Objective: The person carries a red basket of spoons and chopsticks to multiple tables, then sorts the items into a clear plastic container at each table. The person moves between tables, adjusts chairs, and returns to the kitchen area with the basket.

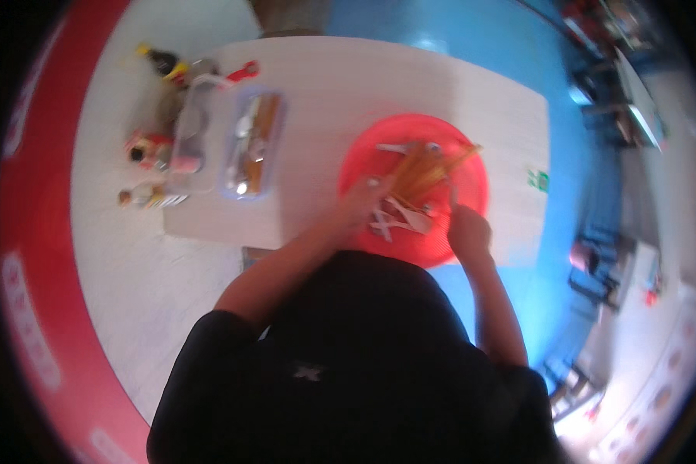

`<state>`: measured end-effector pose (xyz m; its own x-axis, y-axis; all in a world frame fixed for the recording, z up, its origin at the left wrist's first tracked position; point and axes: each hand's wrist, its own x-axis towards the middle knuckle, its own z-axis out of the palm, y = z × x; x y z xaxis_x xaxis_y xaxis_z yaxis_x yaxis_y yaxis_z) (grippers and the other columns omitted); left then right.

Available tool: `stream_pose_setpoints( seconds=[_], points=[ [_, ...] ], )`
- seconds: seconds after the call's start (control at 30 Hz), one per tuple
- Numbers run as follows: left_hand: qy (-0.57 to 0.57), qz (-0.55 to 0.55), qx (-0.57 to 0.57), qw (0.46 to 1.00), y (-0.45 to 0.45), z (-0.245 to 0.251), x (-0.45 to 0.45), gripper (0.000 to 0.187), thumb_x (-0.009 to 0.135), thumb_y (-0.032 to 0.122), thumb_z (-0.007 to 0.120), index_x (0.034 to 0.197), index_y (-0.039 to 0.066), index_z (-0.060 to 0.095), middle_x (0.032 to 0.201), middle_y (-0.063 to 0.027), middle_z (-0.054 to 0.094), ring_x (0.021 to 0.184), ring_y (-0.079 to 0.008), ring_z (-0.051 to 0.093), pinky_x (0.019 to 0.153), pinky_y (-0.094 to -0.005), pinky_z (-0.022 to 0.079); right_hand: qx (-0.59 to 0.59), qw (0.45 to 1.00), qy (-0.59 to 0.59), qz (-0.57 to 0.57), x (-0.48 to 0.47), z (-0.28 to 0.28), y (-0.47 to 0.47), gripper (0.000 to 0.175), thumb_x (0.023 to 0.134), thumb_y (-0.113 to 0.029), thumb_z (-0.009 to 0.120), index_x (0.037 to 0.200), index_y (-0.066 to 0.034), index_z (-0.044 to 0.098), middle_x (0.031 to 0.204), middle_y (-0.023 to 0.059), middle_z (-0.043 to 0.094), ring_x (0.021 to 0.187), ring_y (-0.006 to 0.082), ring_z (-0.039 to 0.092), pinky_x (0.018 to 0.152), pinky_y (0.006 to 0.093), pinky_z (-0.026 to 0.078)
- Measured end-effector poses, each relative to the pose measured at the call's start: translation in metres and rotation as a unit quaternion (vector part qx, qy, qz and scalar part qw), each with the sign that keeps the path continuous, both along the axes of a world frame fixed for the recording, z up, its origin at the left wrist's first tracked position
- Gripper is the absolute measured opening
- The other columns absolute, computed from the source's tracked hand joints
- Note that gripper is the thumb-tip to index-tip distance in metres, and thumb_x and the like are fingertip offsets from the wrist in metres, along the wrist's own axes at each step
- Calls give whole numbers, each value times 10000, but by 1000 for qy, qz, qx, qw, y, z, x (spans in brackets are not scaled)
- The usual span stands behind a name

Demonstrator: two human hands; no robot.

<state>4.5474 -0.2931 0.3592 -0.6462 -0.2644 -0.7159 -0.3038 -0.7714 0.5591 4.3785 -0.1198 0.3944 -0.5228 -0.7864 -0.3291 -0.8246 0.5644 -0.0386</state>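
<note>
A round red plastic basket (467,174) sits at the near edge of the table in front of me. Inside lies a loose bundle of yellow-brown chopsticks (420,174), along with pale utensils (391,220) that look like spoons. Reaching over the basket's left side, my left hand (366,200) is at the lower end of the chopsticks; blur hides whether its fingers grip them. My right hand (470,232) is closed at the basket's right rim, with a thin grey utensil (453,194) sticking up from its fingers.
Left of the basket stands a clear plastic box (227,180) holding chopsticks and spoons. Another clear container (206,180) is beside it. Several bottles, one a dark bottle with a yellow cap (162,62), and a red can (145,149) line the wall side. A green sticker (538,180) marks the table's right end.
</note>
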Motion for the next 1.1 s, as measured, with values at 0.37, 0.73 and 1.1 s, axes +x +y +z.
stream_pose_setpoints(
  seconds=[0.37, 0.73, 1.1],
  points=[
    [139, 179, 141, 964, 1, 5, -11, 232, 1024, 234, 425, 1105, 33, 505, 918, -138, 598, 823, -271, 634, 792, -408, 539, -146, 921, -361, -18, 79, 37, -52, 369, 1028, -213, 458, 1362, -68, 516, 1075, 202, 667, 933, 344, 668, 825, 422, 520],
    [135, -179, -828, 514, -74, 52, 97, 438, 847, 202, 675, 1260, 70, 606, 1209, -133, 585, 1158, -308, 553, 987, -428, 465, -32, 773, -623, -113, 65, 82, -134, 302, 1003, -181, 548, 1202, 32, 626, 918, 71, 668, 849, 129, 622, 787, 275, 501],
    [-80, -89, -817, 565, -159, 24, 128, 333, 857, 150, 657, 1159, 22, 601, 1084, -165, 590, 994, -336, 592, 843, -445, 509, -128, 742, -628, -197, 50, 43, -194, 329, 981, -301, 589, 1104, -6, 667, 850, 58, 696, 757, 155, 641, 729, 305, 521]
  ],
)
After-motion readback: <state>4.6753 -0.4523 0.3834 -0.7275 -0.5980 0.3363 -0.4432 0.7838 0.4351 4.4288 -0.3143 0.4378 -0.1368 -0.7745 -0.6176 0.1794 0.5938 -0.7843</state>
